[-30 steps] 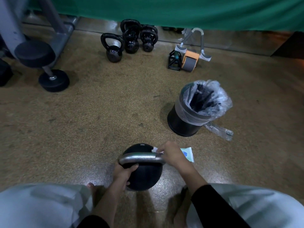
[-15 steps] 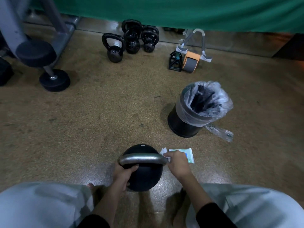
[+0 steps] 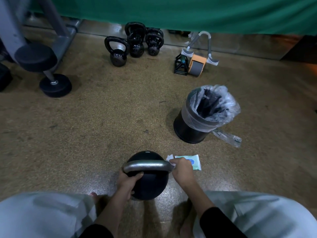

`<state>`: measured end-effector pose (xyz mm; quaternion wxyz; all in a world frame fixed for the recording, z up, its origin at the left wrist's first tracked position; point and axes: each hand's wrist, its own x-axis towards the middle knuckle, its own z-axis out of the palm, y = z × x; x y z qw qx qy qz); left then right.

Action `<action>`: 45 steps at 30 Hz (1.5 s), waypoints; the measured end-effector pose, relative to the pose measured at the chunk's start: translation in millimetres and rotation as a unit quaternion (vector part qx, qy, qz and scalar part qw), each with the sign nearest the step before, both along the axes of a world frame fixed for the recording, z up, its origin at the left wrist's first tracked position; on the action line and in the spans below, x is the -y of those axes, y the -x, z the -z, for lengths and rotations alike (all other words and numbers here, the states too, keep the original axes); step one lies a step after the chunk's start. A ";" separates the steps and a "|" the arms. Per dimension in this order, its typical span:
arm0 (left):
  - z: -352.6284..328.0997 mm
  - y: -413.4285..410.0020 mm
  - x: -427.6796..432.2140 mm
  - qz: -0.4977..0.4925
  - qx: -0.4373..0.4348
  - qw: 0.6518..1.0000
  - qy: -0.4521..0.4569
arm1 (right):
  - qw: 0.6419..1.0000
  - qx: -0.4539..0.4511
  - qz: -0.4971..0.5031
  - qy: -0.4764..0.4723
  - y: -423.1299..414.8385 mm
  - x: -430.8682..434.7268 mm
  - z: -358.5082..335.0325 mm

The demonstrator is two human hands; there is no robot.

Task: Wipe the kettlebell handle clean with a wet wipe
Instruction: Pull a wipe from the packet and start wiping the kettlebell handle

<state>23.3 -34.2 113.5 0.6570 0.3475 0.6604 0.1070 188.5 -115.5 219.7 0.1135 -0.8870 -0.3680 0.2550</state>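
**Your right hand is coming off the top of the handle onto its right corner**

Your right fingers are pinching a bunched white wet wipe against the right end of the grey handle, just below the middle of the frame. A second ago your right hand was sitting higher, covering that corner from above. Since then it has been sliding a little down and to the right, so the whole top bar is now showing bare and shiny. A tuft of the wipe is sticking out above your knuckles.

Your left fingers are curling under the handle's left end, and your left hand is gripping it just as it was in both earlier frames. The black kettlebell is standing upright on the speckled floor between your knees and has not shifted.

Just right of your right hand the pale wipe pack is lying flat. More of it is showing now than a second ago, when your hand was hiding most of it.

Further out, nothing is changing. The black bin with its clear liner is standing right of centre. The small kettlebells are clustering at the upper middle, the ab roller is beside them to the right, and the dumbbell is lying at the left under the green curtain.
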 end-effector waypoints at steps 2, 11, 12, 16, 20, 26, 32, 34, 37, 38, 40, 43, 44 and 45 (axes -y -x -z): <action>0.8 -0.9 0.5 -0.003 0.001 1.000 0.003 | 1.000 0.005 0.003 -0.012 5.2 -5.4 -1.1; 1.3 -0.9 0.1 -0.005 0.001 1.000 -0.001 | 0.996 -0.005 0.064 -0.061 18.5 20.9 2.6; 1.5 -0.6 0.3 -0.003 0.000 1.000 -0.002 | 0.996 -0.004 0.069 -0.054 16.5 16.8 4.4; 3.7 -1.1 0.5 -0.003 0.014 1.000 0.002 | 0.995 0.021 0.057 -0.080 33.5 9.6 4.0; 3.8 -1.2 -0.3 -0.005 0.013 1.000 -0.001 | 0.987 0.017 0.105 -0.123 44.0 28.4 8.1; 5.9 -1.6 1.2 -0.009 0.009 1.000 -0.001 | 0.983 0.060 0.093 -0.147 47.1 15.9 13.5; 6.6 -1.9 -0.1 -0.009 0.004 1.000 -0.004 | 0.961 0.041 0.160 -0.221 57.8 32.6 30.0; 6.3 -2.9 -0.5 -0.007 0.005 1.000 -0.008 | 0.964 0.047 0.163 -0.204 53.1 24.3 28.1; 8.1 -2.5 0.7 -0.004 0.005 1.000 -0.010 | 0.956 0.071 0.157 -0.237 57.9 17.4 28.5; 8.6 -1.8 0.8 -0.003 0.003 1.000 -0.009 | 0.955 0.075 0.158 -0.239 62.6 19.7 31.9; 9.5 -0.9 0.7 -0.004 0.004 1.000 -0.005 | 0.953 0.068 0.161 -0.247 70.0 30.1 37.1; 9.9 -1.1 -0.7 -0.002 0.005 1.000 -0.004 | 0.961 0.032 0.157 -0.227 70.1 40.1 41.0; 9.7 -0.8 -1.3 -0.002 0.005 1.000 -0.005 | 0.959 0.037 0.160 -0.231 67.8 39.6 43.1; 9.6 -0.6 -1.7 -0.001 0.005 1.000 -0.007 | 0.956 0.045 0.169 -0.238 66.1 37.5 44.7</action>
